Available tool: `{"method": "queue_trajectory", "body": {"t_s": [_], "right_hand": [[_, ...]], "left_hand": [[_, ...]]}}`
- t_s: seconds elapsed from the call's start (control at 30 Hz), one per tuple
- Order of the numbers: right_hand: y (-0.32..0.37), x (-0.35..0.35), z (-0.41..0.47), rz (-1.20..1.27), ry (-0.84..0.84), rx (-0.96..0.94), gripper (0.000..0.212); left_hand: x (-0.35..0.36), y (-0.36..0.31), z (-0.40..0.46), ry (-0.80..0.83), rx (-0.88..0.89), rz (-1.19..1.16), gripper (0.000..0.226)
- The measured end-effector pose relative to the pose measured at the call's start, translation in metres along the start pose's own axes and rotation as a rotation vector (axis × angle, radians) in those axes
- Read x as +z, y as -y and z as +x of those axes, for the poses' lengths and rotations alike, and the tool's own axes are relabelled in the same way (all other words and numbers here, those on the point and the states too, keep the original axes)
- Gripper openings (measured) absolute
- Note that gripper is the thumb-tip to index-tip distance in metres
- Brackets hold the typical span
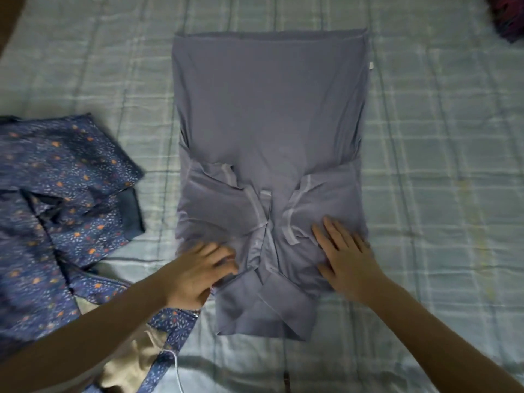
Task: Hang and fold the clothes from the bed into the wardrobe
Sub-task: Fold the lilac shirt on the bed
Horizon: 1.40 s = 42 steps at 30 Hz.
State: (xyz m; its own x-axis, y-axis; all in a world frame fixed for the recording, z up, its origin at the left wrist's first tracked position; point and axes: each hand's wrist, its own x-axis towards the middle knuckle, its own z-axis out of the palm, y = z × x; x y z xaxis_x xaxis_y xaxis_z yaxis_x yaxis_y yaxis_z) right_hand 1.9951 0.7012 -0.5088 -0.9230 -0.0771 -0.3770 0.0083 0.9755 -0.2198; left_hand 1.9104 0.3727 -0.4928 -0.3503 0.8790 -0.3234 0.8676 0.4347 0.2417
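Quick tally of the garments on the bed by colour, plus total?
Grey-blue plain shirt, sleeves folded in, under both hands: 1
Dark blue floral-print garment, crumpled at left: 1
Dark purple-red fabric item, top right corner, mostly cut off, kind unclear: 1
Total: 3

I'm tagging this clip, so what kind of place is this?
Most likely a bedroom. A checked bedspread covers the surface, a grey shirt lies flat on it under both hands, left hand and right hand, and a floral garment sits beside it.
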Motion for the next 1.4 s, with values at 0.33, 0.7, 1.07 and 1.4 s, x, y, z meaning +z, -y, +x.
{"method": "queue_trajectory", "body": {"t_s": [0.33, 0.7, 1.07, 1.4], "right_hand": [[0.018, 0.006, -0.044, -0.044, -0.006, -0.55, 0.054], [0.024, -0.003, -0.035, 0.502, -0.136, -0.225, 0.015], [0.02, -0.049, 0.07, 0.729, -0.462, 0.32, 0.019], [0.01, 0.005, 0.074, 0.028, -0.194, -0.072, 0.062]], "left_hand": [[0.028, -0.027, -0.024, -0.083, -0.136, -0.138, 0.045], [-0.003, -0.005, -0.013, -0.225, -0.236, -0.506, 0.029], [-0.046, 0.074, 0.074, -0.543, -0.702, -0.806, 0.01], [0.009, 0.052, 0.055, -0.269, -0.282, -0.069, 0.056]]}}
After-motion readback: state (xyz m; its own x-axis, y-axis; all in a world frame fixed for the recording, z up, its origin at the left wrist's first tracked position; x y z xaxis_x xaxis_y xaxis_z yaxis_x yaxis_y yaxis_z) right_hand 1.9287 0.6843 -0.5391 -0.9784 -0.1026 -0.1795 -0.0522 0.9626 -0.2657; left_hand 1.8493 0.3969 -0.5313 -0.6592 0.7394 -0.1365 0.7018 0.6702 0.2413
